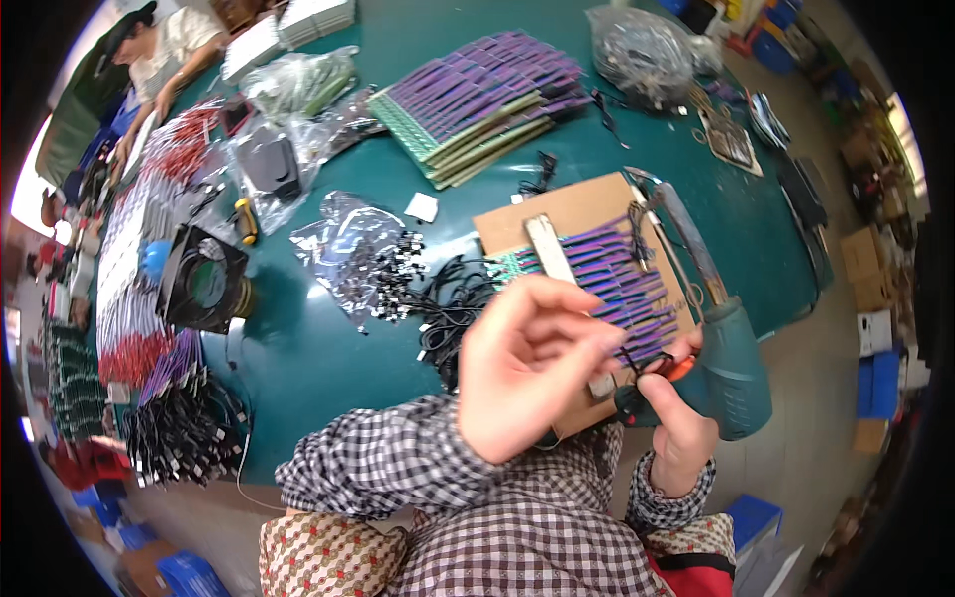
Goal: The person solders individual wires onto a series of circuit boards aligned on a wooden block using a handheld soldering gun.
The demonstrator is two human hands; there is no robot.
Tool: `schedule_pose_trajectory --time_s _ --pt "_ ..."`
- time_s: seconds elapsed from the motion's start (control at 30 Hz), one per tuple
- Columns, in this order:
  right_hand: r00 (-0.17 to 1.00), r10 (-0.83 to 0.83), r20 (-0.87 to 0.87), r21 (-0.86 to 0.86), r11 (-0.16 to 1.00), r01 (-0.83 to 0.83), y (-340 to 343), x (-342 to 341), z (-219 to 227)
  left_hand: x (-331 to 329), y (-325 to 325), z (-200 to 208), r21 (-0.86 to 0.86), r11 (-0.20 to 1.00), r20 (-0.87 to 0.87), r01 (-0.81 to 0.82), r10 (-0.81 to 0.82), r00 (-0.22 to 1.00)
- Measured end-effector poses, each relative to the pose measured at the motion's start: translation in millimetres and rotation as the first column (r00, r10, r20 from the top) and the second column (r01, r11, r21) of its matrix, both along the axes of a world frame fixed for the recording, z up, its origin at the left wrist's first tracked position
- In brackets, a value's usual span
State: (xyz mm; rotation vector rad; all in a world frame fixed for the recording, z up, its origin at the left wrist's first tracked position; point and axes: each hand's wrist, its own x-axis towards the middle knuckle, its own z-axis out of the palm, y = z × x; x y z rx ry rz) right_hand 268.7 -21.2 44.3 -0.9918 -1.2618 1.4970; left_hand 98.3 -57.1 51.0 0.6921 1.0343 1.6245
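My left hand (522, 368) is raised over the near edge of the cardboard, its thumb and forefinger pinched at one end of a thin black cable (627, 360). Just to the right, my right hand (681, 423) grips the same cable between thumb and fingers. An orange piece (682, 370) shows beside the right fingertips; its kind I cannot make out. Beneath the hands, a row of purple-and-black wire strips (622, 264) with green ends lies on the cardboard (542, 204), a pale bar (550, 249) across them. Black cables (453, 308) with plugs are heaped left of the cardboard.
A teal hot-air gun (738, 373) with a long metal barrel lies close by my right hand. Stacked purple-and-green strips (482, 99) sit farther back. A small fan (202, 279) and bundled wires (184, 428) occupy the left. Another person (164, 60) sits at the far left.
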Motion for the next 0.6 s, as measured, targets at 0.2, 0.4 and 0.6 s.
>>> schedule_pose_trajectory --time_s 0.2,0.4,0.6 --pt "0.994 -0.108 0.019 -0.067 0.992 0.109 -14 -4 -5 -18 -14 -7 -0.044 0.999 -0.124 -0.029 0.023 0.992" --pt "0.996 -0.009 0.087 0.047 0.999 0.005 -19 -13 -15 17 -21 -25 -0.107 0.983 0.158 0.151 -0.133 0.978" --pt "0.995 0.034 0.091 -0.033 0.999 -0.031 -11 7 -11 -3 -25 -18 -0.04 0.965 0.189 0.259 -0.247 0.951"
